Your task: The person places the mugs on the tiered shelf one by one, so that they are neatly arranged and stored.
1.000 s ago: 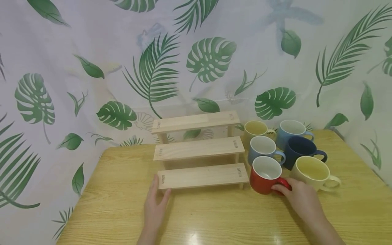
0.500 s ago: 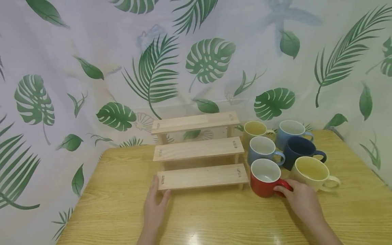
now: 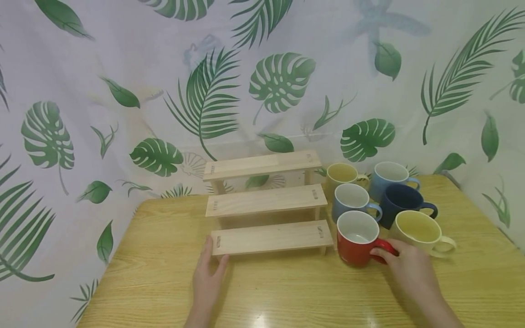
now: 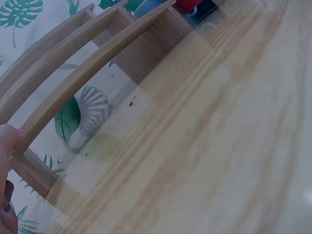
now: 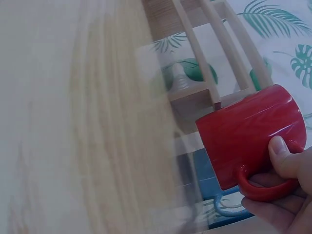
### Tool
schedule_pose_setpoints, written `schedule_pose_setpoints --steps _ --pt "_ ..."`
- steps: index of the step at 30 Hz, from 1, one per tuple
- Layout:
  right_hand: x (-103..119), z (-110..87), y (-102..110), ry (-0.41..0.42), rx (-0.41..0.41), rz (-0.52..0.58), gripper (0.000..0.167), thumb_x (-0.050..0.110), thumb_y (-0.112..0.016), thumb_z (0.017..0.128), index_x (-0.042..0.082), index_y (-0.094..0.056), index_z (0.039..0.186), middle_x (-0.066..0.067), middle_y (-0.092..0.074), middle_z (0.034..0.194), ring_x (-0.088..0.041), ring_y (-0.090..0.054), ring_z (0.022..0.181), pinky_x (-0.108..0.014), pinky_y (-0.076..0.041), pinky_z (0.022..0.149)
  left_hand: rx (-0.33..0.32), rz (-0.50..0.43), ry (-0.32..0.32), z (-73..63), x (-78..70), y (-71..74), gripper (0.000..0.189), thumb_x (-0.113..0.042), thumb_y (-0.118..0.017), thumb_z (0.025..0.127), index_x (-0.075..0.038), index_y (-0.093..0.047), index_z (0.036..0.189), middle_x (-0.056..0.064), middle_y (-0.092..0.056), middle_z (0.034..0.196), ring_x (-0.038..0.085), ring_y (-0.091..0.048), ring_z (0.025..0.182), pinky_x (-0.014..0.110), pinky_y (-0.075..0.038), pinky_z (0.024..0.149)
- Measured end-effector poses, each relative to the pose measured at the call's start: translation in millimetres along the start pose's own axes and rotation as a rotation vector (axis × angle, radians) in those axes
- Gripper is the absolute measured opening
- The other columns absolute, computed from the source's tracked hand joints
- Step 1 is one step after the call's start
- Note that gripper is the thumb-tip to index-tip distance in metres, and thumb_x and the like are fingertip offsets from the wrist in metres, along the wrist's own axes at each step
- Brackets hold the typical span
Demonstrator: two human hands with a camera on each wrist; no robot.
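In the head view my right hand (image 3: pixel 412 269) pinches the handle of a red mug (image 3: pixel 356 249) with a white inside. The thumb (image 5: pixel 279 148) lies against the handle's top in the right wrist view, and fingers pass behind the loop. The mug stands upright off the right end of the lowest tier of a three-step wooden shelf (image 3: pixel 270 238). My left hand (image 3: pixel 208 278) is at the left front corner of that tier, fingers fairly straight along its end and thumb at its front edge. In the left wrist view, the thumb (image 4: pixel 14 136) touches the board's corner.
Beside the red mug are a grey-blue mug (image 3: pixel 351 198), a navy mug (image 3: pixel 393 209) and a pale yellow mug (image 3: pixel 418 228). Behind them stand another yellow mug (image 3: pixel 342 175) and a light blue mug (image 3: pixel 387 175). A leaf-print cloth (image 3: pixel 262 59) hangs behind the wooden table (image 3: pixel 164 282).
The red mug has shifted slightly towards me and to the right with my right hand gripping its handle. My left hand has stayed at the shelf's corner.
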State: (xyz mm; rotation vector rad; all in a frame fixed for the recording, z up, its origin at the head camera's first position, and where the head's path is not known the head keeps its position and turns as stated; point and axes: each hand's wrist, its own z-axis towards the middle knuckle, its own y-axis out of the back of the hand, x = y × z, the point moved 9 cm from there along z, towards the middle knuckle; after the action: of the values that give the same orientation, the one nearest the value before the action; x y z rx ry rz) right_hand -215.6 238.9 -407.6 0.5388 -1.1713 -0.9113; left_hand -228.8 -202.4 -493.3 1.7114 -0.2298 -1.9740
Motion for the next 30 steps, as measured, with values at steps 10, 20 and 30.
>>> schedule_pose_setpoints --steps 10,20,30 --pt "17.6 6.9 21.4 0.016 -0.022 0.023 0.033 0.018 -0.08 0.075 -0.002 -0.072 0.101 -0.009 -0.067 0.07 -0.019 -0.046 0.058 -0.022 -0.036 0.043 -0.006 -0.003 0.002 -0.5 -0.4 0.5 0.072 -0.038 -0.062 0.092 -0.014 -0.028 0.15 0.002 -0.024 0.156 0.023 -0.022 0.142 0.044 -0.016 0.116" --pt "42.9 20.6 27.2 0.05 -0.038 0.042 0.034 0.019 -0.081 0.074 0.0 -0.073 0.1 -0.007 -0.066 0.071 -0.019 -0.046 0.06 -0.023 -0.035 0.044 -0.008 0.001 0.015 -0.2 1.2 0.1 0.072 -0.039 -0.061 0.092 -0.015 -0.027 0.151 0.001 -0.024 0.156 0.021 -0.021 0.142 0.044 -0.016 0.116" --pt "82.1 41.5 19.2 0.091 0.016 0.145 0.031 0.019 -0.081 0.075 0.003 -0.074 0.101 -0.01 -0.072 0.08 -0.021 -0.055 0.066 -0.023 -0.044 0.05 -0.021 -0.009 -0.001 0.0 1.5 1.0 0.073 -0.04 -0.061 0.092 -0.013 -0.028 0.15 0.003 -0.025 0.155 0.023 -0.023 0.142 0.045 -0.017 0.116"
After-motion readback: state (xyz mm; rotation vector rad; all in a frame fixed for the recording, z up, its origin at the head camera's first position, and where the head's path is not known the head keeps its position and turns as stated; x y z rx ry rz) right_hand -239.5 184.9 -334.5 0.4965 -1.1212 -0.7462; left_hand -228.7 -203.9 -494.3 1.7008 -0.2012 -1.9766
